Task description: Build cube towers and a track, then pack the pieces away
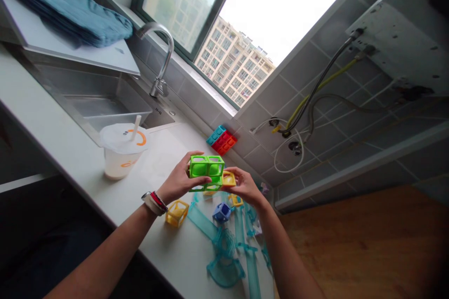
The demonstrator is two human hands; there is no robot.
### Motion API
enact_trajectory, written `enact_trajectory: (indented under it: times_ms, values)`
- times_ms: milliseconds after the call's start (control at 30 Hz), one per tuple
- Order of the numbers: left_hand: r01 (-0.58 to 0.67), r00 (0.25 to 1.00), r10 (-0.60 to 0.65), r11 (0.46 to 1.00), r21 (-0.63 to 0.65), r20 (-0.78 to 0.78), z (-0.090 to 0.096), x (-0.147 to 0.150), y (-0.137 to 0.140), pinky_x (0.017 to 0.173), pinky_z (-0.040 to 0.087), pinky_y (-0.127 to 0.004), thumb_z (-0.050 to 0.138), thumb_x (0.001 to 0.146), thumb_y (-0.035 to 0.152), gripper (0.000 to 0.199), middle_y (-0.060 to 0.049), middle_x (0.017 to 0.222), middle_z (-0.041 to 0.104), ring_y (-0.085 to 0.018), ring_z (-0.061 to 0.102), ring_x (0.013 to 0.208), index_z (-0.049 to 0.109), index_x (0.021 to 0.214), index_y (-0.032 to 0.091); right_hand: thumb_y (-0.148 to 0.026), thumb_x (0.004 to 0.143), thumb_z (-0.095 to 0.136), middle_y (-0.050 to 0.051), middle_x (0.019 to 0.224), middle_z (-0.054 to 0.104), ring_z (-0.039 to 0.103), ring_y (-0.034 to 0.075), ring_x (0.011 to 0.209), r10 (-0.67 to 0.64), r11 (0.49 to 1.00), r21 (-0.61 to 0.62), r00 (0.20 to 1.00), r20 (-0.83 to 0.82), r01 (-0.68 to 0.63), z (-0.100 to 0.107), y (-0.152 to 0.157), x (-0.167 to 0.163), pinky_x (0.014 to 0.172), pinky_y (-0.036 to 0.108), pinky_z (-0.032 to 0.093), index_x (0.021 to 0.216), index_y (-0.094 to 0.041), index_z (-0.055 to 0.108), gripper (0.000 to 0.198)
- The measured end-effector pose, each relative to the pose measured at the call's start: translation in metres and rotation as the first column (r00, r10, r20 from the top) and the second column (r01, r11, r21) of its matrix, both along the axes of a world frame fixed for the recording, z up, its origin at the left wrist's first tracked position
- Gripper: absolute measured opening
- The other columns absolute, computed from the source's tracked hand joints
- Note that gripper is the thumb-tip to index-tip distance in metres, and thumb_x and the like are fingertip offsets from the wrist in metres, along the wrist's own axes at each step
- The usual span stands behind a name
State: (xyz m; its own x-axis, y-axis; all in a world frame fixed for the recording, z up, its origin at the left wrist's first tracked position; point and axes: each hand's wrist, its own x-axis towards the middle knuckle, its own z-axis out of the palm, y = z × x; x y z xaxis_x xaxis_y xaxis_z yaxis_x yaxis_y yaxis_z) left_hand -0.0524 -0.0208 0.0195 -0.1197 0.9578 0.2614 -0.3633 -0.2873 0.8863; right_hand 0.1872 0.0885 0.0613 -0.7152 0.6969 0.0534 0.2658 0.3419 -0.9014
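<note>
My left hand [183, 175] is closed round a block of joined green toy cubes [206, 167] with open frame sides, raised above the counter. Against its right side sits a yellow toy cube [229, 179], gripped by the fingers of my right hand [245, 186]. Whether the yellow cube is joined to the green ones I cannot tell. Below the hands lie a loose yellow cube [177, 213], a blue cube [222, 212] and another yellow cube [235, 200], partly hidden. Several translucent teal track pieces [226, 271] are spread around them.
Joined teal and red cubes [221, 140] rest by the tiled wall. To the left are a lidded drink cup [121, 152] with a straw, a sink [94, 88] and a faucet [162, 56]. Hoses [315, 84] hang at the right. The white counter [157, 247] has a front edge.
</note>
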Motion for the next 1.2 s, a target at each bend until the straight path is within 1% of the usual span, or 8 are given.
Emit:
enact_trajectory:
  times_ms: [133, 400, 533, 667, 767, 900, 1067, 1200]
  values:
    - [-0.055, 0.993, 0.060, 0.997, 0.053, -0.098, 0.000, -0.002, -0.001, 0.092, 0.058, -0.038, 0.095, 0.065, 0.027, 0.086, -0.009, 0.118, 0.073, -0.028, 0.073, 0.104, 0.049, 0.138, 0.026, -0.039, 0.061, 0.097, 0.006, 0.110, 0.076, 0.073, 0.025, 0.101, -0.034, 0.998, -0.061, 0.998, -0.054, 0.031, -0.004, 0.001, -0.004, 0.087, 0.035, 0.057, 0.115, -0.023, 0.070, 0.062]
    - [-0.029, 0.918, 0.081, 0.990, 0.139, -0.388, -0.004, -0.004, -0.004, 0.075, 0.053, -0.028, 0.086, 0.075, 0.028, 0.073, 0.001, 0.089, 0.074, -0.020, 0.070, 0.077, 0.056, 0.142, 0.028, -0.036, 0.061, 0.097, 0.008, 0.113, 0.076, 0.073, 0.025, 0.103, -0.045, 0.995, -0.087, 0.998, -0.052, 0.040, -0.004, 0.001, -0.008, 0.090, 0.037, 0.058, 0.118, -0.022, 0.068, 0.065]
    - [-0.067, 0.933, 0.102, 0.992, 0.111, -0.346, -0.011, -0.003, 0.001, 0.080, 0.055, -0.030, 0.091, 0.071, 0.034, 0.086, -0.003, 0.100, 0.075, -0.022, 0.071, 0.084, 0.047, 0.145, 0.025, -0.035, 0.062, 0.097, 0.008, 0.117, 0.075, 0.071, 0.026, 0.109, -0.063, 0.994, -0.091, 0.996, -0.057, 0.057, -0.005, 0.002, -0.008, 0.091, 0.038, 0.058, 0.123, -0.024, 0.067, 0.069]
    - [-0.015, 0.979, 0.015, 1.000, 0.000, -0.203, -0.017, -0.001, 0.005, 0.087, 0.057, -0.035, 0.095, 0.066, 0.035, 0.094, -0.008, 0.115, 0.074, -0.027, 0.072, 0.101, 0.044, 0.144, 0.022, -0.040, 0.065, 0.096, 0.009, 0.119, 0.075, 0.070, 0.027, 0.112, -0.118, 0.990, -0.084, 0.990, -0.081, 0.111, -0.007, 0.002, -0.010, 0.094, 0.041, 0.057, 0.127, -0.024, 0.066, 0.071]
    - [-0.042, 0.997, 0.037, 0.997, -0.065, -0.071, -0.019, 0.002, 0.007, 0.090, 0.059, -0.038, 0.093, 0.069, 0.037, 0.086, -0.012, 0.124, 0.071, -0.029, 0.072, 0.110, 0.047, 0.140, 0.021, -0.044, 0.064, 0.095, 0.009, 0.117, 0.076, 0.071, 0.028, 0.111, -0.143, 0.988, -0.079, 0.985, -0.098, 0.136, -0.009, 0.001, -0.013, 0.098, 0.044, 0.056, 0.127, -0.024, 0.066, 0.073]
    - [-0.091, 0.996, 0.091, 0.990, -0.111, -0.007, -0.017, 0.003, 0.009, 0.086, 0.061, -0.039, 0.090, 0.074, 0.039, 0.073, -0.012, 0.117, 0.073, -0.029, 0.073, 0.106, 0.052, 0.133, 0.020, -0.048, 0.064, 0.094, 0.009, 0.112, 0.077, 0.072, 0.028, 0.108, -0.162, 0.985, -0.076, 0.981, -0.108, 0.154, -0.012, 0.001, -0.015, 0.096, 0.044, 0.057, 0.126, -0.024, 0.067, 0.072]
    - [-0.051, 0.997, 0.058, 0.987, -0.152, 0.042, -0.019, 0.005, 0.009, 0.088, 0.061, -0.041, 0.098, 0.061, 0.031, 0.086, -0.010, 0.114, 0.073, -0.029, 0.074, 0.102, 0.051, 0.132, 0.022, -0.052, 0.067, 0.092, 0.009, 0.109, 0.077, 0.072, 0.028, 0.106, -0.199, 0.980, -0.056, 0.972, -0.126, 0.193, -0.021, 0.003, -0.016, 0.093, 0.043, 0.057, 0.125, -0.023, 0.068, 0.069]
    - [-0.059, 0.995, 0.069, 0.988, -0.139, 0.068, -0.021, 0.006, 0.011, 0.086, 0.061, -0.040, 0.099, 0.058, 0.026, 0.083, -0.007, 0.107, 0.075, -0.028, 0.075, 0.098, 0.054, 0.127, 0.022, -0.053, 0.071, 0.089, 0.010, 0.111, 0.076, 0.071, 0.028, 0.106, -0.210, 0.977, -0.053, 0.966, -0.148, 0.204, -0.028, 0.005, -0.018, 0.094, 0.042, 0.057, 0.124, -0.023, 0.068, 0.065]
